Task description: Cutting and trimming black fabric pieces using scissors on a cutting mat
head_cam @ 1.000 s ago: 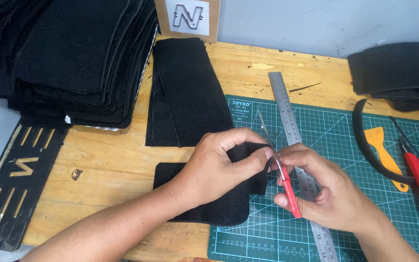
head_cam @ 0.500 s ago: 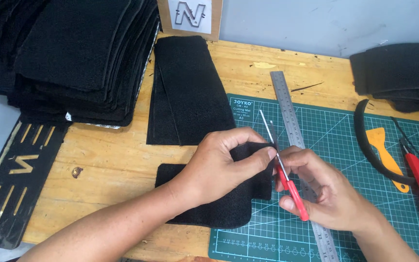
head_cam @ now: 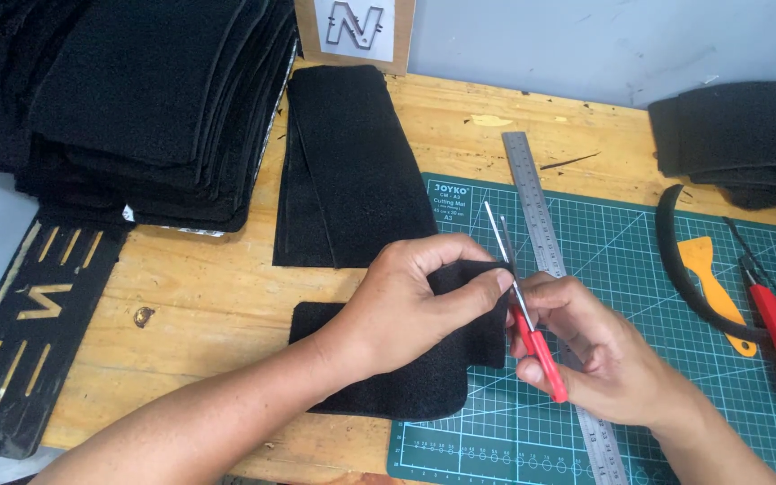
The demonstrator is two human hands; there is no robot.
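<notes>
Scissors (head_cam: 523,305) tipped upright at the felt piece's (head_cam: 388,377) edge.

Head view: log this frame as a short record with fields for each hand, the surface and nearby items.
left hand: pinches the edge of a black fabric piece
right hand: holds red-handled scissors, blades up at the fabric edge
surface: green cutting mat on a wooden table
nearby: steel ruler on the mat, orange scraper, fabric stack

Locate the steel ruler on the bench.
In the head view, the steel ruler lies right of centre on the green cutting mat, its lower part passing under the right hand.
</notes>
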